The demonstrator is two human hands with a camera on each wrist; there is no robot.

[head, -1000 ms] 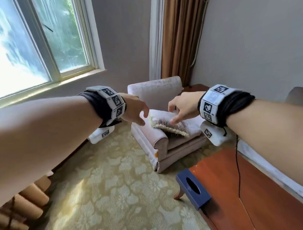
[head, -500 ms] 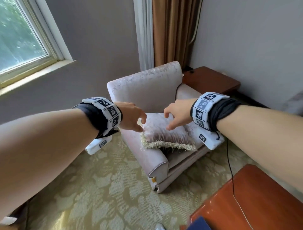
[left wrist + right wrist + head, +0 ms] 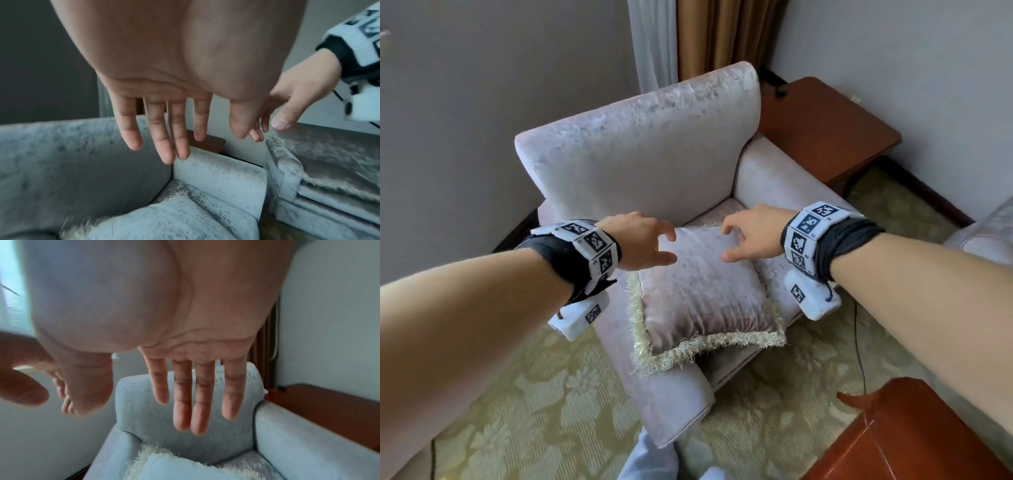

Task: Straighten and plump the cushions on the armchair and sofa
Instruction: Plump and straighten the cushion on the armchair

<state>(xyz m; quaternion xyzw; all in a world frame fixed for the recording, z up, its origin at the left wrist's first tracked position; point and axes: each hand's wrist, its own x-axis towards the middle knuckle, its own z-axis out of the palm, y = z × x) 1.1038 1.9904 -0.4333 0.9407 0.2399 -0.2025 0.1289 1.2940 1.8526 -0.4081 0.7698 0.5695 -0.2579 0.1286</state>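
Head view: a fringed cushion (image 3: 705, 294) is lying flat on the seat of a pale velvet armchair (image 3: 640, 144), one corner hanging over the seat's front edge. The left hand (image 3: 643, 245) and right hand (image 3: 751, 236) are hovering side by side above the cushion's far edge, apart from each other, each with fingers spread and loosely bent and thumb held away, neither holding anything. Wrist views: the fingers (image 3: 164, 146) of the left hand and the fingers (image 3: 185, 402) of the right hand are hanging nearly straight above the cushion, clear of its fabric. A wooden side table (image 3: 825, 130) is standing just beside the armchair's arm, and a patterned carpet (image 3: 534, 411) is covering the floor.
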